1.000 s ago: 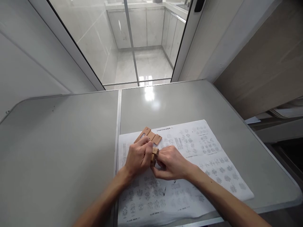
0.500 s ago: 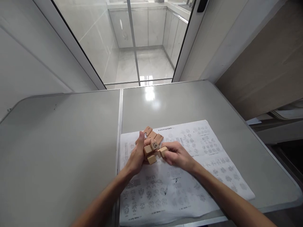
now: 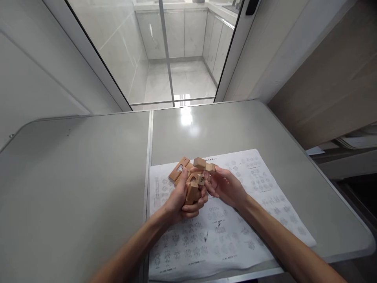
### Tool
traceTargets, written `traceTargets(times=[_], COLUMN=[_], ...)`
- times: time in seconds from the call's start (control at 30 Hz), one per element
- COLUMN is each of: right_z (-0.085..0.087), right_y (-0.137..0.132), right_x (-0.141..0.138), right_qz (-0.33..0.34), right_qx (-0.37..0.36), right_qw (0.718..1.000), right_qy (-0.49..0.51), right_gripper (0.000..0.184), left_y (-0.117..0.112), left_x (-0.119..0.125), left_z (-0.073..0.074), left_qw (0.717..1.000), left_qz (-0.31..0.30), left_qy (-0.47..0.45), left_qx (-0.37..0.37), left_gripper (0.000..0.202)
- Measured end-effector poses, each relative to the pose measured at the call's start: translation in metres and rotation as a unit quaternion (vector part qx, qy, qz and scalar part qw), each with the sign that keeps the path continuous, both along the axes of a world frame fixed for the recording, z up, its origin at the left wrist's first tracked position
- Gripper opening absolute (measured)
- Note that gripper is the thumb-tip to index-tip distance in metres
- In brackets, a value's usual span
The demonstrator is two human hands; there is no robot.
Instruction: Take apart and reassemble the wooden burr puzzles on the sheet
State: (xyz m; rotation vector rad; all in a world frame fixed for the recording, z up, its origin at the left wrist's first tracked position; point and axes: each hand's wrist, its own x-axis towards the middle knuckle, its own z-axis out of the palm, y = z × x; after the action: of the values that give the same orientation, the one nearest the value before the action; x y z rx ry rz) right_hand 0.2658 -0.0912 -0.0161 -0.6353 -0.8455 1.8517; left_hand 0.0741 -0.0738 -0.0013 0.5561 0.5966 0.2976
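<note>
My left hand (image 3: 182,204) grips a cluster of interlocked wooden puzzle bars (image 3: 193,188), one end marked with a black letter, palm turned up. My right hand (image 3: 225,186) pinches a separate wooden bar (image 3: 203,164) at the top of that cluster. Two more notched wooden pieces (image 3: 178,169) lie flat on the paper just behind my left thumb. Everything sits over a large printed instruction sheet (image 3: 235,220) covered in small diagrams.
The sheet lies on a grey folding table (image 3: 88,165) with a centre seam (image 3: 149,137); its front edge overhangs slightly. A glass sliding door (image 3: 165,51) stands beyond the table. Shelving with papers (image 3: 356,139) is at the right.
My left hand has rolled palm-up with the cluster in it. My right hand has moved up and to the right, and the bar in it now sits at the top of the cluster.
</note>
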Motion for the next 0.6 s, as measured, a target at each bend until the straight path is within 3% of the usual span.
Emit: traceTargets(times=[0.1,0.37,0.6], right_z=[-0.003,-0.004,-0.006], right_y=[0.001,0.006,0.01], right_x=[0.004,0.01,0.017], right_qz=[0.016,-0.045,-0.124], right_qx=[-0.013,-0.048,-0.083], right_qw=[0.999,0.996,0.983], right_qy=[0.037,0.064,0.105], right_gripper=[0.042,0.037,0.034], left_y=[0.001,0.003,0.005], left_x=[0.0,-0.002,-0.003], left_z=[0.0,0.004,0.004], left_qw=[1.0,0.999,0.994], left_qz=[-0.015,0.014,0.107], left_qy=[-0.015,-0.026,-0.024], left_qx=[-0.013,0.02,0.013], left_gripper=[0.092,0.085,0.062])
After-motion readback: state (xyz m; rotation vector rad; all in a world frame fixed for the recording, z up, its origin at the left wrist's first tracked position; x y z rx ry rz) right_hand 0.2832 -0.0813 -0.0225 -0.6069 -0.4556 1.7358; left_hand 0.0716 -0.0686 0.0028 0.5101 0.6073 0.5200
